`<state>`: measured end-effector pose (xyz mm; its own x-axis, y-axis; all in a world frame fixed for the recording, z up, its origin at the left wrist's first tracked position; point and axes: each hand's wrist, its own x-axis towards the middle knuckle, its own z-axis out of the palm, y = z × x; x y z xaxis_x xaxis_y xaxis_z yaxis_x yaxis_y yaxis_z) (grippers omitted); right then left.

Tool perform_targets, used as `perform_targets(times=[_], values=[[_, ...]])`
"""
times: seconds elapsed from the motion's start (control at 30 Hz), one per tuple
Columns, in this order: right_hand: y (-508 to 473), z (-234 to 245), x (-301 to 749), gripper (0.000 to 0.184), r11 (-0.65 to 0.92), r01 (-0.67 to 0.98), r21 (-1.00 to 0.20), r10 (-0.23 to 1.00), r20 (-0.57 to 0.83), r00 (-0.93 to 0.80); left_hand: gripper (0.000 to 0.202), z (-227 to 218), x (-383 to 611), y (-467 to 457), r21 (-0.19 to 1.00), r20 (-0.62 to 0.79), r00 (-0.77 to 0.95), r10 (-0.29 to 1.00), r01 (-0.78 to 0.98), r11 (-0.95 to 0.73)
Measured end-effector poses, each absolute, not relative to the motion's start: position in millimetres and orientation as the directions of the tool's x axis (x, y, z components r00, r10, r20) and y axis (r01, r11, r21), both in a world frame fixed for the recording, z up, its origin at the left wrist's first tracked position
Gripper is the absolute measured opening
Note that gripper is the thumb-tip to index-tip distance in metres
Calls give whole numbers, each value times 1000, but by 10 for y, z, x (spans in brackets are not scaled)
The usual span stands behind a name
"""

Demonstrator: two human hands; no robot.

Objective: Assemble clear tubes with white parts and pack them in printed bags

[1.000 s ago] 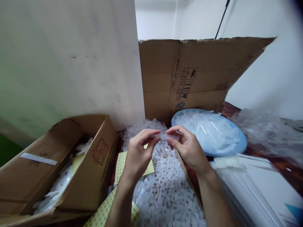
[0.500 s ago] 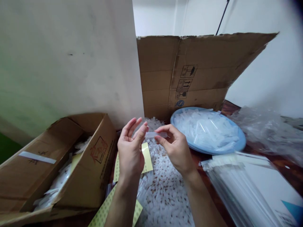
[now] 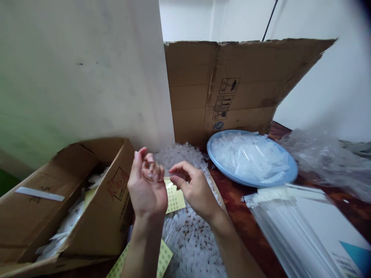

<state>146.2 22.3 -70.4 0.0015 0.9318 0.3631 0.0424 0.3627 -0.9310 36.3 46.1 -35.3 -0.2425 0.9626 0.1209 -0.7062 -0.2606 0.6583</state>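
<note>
My left hand (image 3: 148, 183) is turned palm up with its fingers curled in; a small shiny clear bit shows among them, too small to name. Close on its right, my right hand (image 3: 194, 185) pinches with thumb and fingers. A thin pale end of a translucent plastic strip (image 3: 167, 174) shows between the two hands; most of it is hidden. Beneath them lies a yellow sticker sheet (image 3: 175, 200) with rows of round dots. A second dotted yellow sheet (image 3: 164, 258) is partly covered by my left forearm. Small white translucent pieces (image 3: 197, 239) spread under my right forearm.
On the left stands an open cardboard box (image 3: 95, 220) with plastic pieces inside. A blue basin (image 3: 293, 170) heaped with translucent strips is at the right, near crumpled clear plastic (image 3: 315, 162). Long clear sleeves (image 3: 292, 224) lie in front. A cardboard panel (image 3: 191, 92) stands behind.
Both hands have moved left and slightly down. My left hand has rolled palm up, its fingers curling in. The strip, plainly seen before in my right fingers, is now mostly hidden.
</note>
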Motion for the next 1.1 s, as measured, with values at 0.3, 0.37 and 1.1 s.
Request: perform_targets(times=[0.3,0.37,1.1], values=[[238,-769,1517,40,9,-298,-955,944,107,-313,30,-207,255,303,808,202,67,977,-575,-128],[218,-741,1615,46,-137,-357,-924,894,40,-447,32,-205,309,236,830,250,134,959,-539,-141],[311,-1410,2848,43,-370,876,-310,847,276,455,25,-879,578,274,391,-260,613,746,773,-500]])
